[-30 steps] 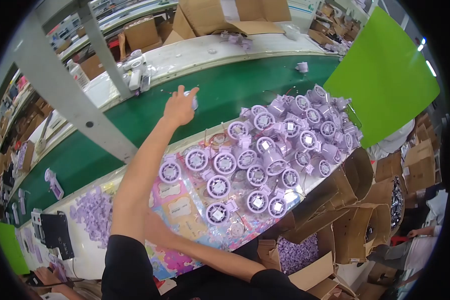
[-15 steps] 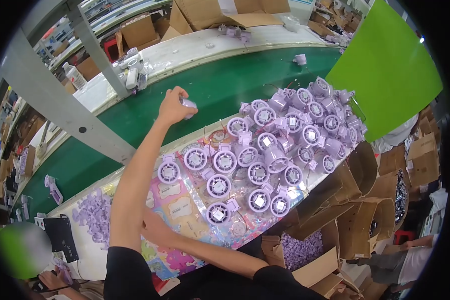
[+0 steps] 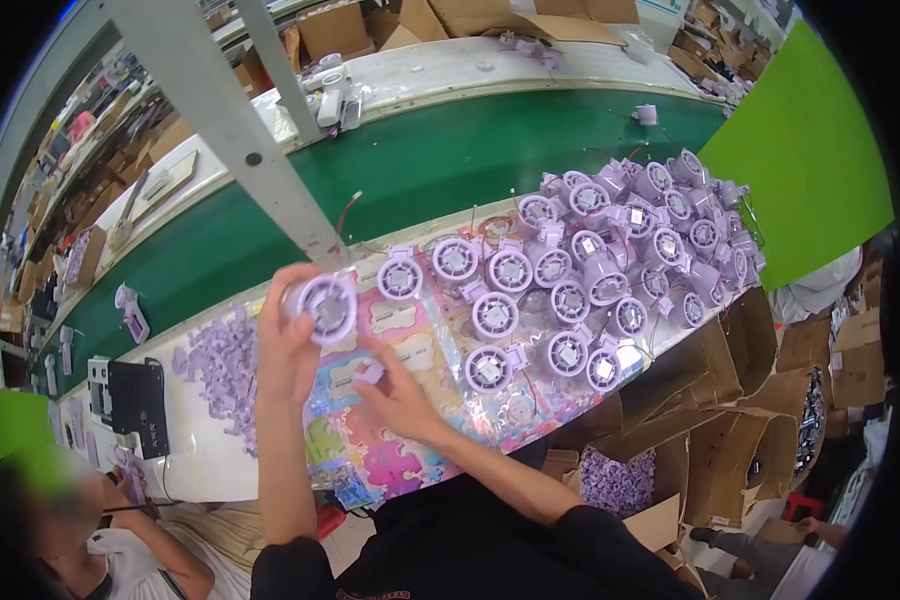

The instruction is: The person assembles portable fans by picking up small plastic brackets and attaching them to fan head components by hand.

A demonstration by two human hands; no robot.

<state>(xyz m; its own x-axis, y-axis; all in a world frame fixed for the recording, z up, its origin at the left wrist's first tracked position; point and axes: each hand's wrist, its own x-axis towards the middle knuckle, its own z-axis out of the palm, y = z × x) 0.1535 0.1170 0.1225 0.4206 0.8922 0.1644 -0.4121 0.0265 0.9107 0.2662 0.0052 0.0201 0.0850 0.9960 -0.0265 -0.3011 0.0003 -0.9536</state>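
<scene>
Both of my hands are at work above the table. My left hand has its fingers wrapped about the side of a round lilac housing, raised with its spoked ring facing me. My right hand, lower and just beside it, pinches a small lilac piece between its fingers; the piece and the housing are apart. Beneath lies a puzzle-patterned sheet, bearing several similar housings, spaced out nearest me and crowded into a pile toward the right. To the left, a heap of small lilac parts rests on the table. Beyond runs a green belt; a green board stands at the right.
</scene>
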